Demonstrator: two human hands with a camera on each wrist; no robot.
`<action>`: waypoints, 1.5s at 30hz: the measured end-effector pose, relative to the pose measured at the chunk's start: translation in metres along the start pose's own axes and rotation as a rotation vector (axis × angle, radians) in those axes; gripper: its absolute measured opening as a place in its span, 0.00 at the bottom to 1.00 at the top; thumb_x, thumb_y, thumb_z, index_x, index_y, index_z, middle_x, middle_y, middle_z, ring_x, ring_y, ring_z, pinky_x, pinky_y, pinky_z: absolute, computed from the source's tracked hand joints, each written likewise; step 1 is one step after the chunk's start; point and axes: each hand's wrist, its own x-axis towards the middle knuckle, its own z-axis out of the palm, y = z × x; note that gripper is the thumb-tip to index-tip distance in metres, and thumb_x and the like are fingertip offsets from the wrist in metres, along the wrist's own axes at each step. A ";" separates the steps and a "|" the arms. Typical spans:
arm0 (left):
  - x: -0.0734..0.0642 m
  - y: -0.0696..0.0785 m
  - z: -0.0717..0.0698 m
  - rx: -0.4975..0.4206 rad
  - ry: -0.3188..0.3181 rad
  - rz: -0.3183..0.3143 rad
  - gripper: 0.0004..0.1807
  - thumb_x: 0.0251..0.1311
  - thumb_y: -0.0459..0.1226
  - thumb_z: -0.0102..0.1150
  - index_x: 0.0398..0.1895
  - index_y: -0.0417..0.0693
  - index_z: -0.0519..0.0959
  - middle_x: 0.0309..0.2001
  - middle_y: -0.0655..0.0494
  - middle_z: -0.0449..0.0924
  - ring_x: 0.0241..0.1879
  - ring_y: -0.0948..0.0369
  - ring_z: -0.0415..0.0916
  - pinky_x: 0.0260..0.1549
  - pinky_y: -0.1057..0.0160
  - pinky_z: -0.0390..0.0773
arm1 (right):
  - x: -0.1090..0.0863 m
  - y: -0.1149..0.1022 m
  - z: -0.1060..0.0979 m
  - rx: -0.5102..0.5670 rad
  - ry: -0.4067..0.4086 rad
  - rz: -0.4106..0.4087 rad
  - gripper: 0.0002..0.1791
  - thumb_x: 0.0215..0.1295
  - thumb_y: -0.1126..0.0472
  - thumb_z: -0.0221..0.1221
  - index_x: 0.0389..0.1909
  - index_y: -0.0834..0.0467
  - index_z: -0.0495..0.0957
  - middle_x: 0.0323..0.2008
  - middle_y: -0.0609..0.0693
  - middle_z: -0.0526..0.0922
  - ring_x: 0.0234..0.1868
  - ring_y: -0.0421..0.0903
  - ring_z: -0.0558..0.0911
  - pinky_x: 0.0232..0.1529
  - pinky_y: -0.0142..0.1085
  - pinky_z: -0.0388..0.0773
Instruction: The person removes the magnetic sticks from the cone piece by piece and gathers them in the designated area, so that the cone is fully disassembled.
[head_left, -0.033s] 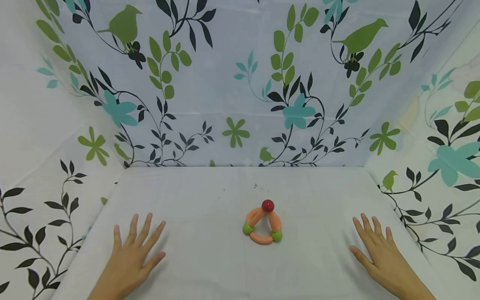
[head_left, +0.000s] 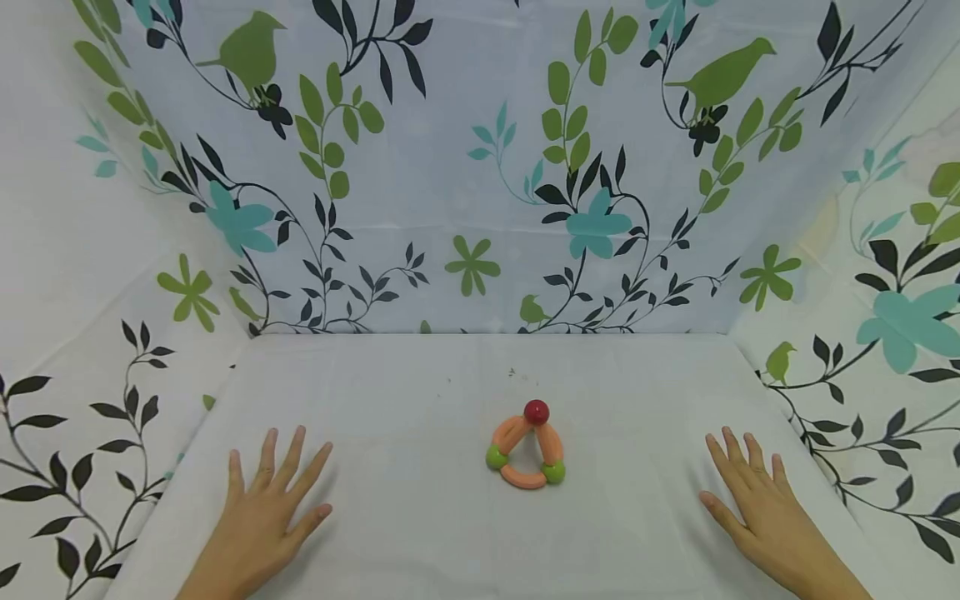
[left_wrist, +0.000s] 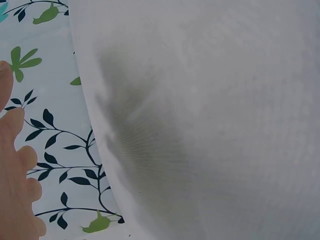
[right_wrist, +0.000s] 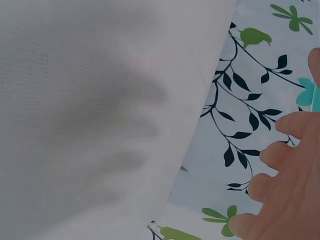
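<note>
A small ring-shaped toy (head_left: 551, 442) lies in the middle of the white table, made of orange curved pieces, two green balls and a red ball at the far end. My left hand (head_left: 258, 517) is to the left of it, fingers straight and spread, holding nothing. On the other side, well apart from the toy, my right hand (head_left: 772, 517) has its fingers extended and thumb out, also with nothing in it. Each wrist view shows part of its own hand, the left hand (left_wrist: 15, 175) and the right hand (right_wrist: 290, 175), beside the table's edge.
The white table (head_left: 420, 542) fills the lower middle of the head view. Behind it hangs a cloth (head_left: 450, 150) printed with leaves, birds and flowers. Similar printed cloth (head_left: 82, 358) borders the left side, and more cloth (head_left: 885, 417) the right.
</note>
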 end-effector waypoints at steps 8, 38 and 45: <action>-0.002 -0.002 -0.002 0.014 -0.004 0.006 0.42 0.71 0.61 0.54 0.84 0.66 0.54 0.83 0.42 0.52 0.85 0.41 0.27 0.73 0.26 0.21 | 0.000 -0.004 0.001 0.034 0.030 -0.030 0.45 0.78 0.47 0.55 0.85 0.54 0.43 0.84 0.66 0.45 0.85 0.51 0.23 0.78 0.51 0.10; 0.020 0.035 -0.010 -0.152 0.078 -0.071 0.40 0.72 0.53 0.58 0.84 0.62 0.56 0.83 0.35 0.48 0.83 0.34 0.38 0.74 0.22 0.35 | 0.005 -0.029 0.000 0.288 0.126 0.007 0.40 0.79 0.53 0.55 0.85 0.50 0.48 0.82 0.65 0.53 0.84 0.63 0.50 0.80 0.23 0.28; 0.025 0.045 -0.005 -0.250 0.044 -0.118 0.40 0.74 0.50 0.57 0.84 0.62 0.54 0.84 0.38 0.43 0.84 0.38 0.41 0.75 0.24 0.41 | 0.006 -0.039 -0.003 0.342 0.115 0.119 0.39 0.80 0.50 0.54 0.85 0.42 0.49 0.82 0.61 0.57 0.76 0.73 0.63 0.78 0.60 0.56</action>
